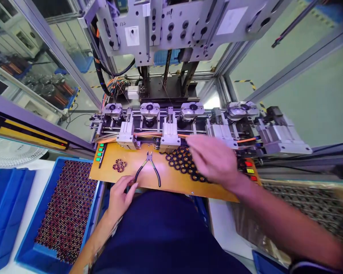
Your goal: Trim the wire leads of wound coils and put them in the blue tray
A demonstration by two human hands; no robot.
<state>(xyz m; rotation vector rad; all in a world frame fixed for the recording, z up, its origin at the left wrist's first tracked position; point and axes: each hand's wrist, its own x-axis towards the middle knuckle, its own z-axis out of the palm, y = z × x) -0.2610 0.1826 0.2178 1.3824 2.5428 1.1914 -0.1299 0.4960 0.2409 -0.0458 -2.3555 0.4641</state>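
Dark rings (183, 161) sit in a packed group on the right half of the worktop (108, 173), partly hidden by the right hand (214, 158). Small cluster of copper-toned rings (119, 165) lies apart, at the left end. Blue bin (20, 254) beside the worktop on the left is well filled with similar-looking parts (65, 207).

Progress, my read: mid-batch. Plenty of dark rings out; only a handful in the left cluster. Four fixtures (150, 108) stand in a row behind the worktop, each with a dark centre; too small to tell whether a ring is seated there, so can't call that stage done or not.

Right hand: raised over the dark rings, palm down, arm reaching in from lower right, fingers bent and pointing left. Motion blur; can't tell if it's gripping anything.

Left hand (121, 195): low at the worktop's front edge, fingers loosely bent, thumb spread away, nothing clearly held. Fingertips right by the end of the cutters' (149, 157) left handle; contact or not, can't tell. Cutters lie flat between cluster and dark rings, handles spread toward the person.

Further out: green buttons (98, 154) left, red buttons (254, 178) right, machine head (171, 28) above.
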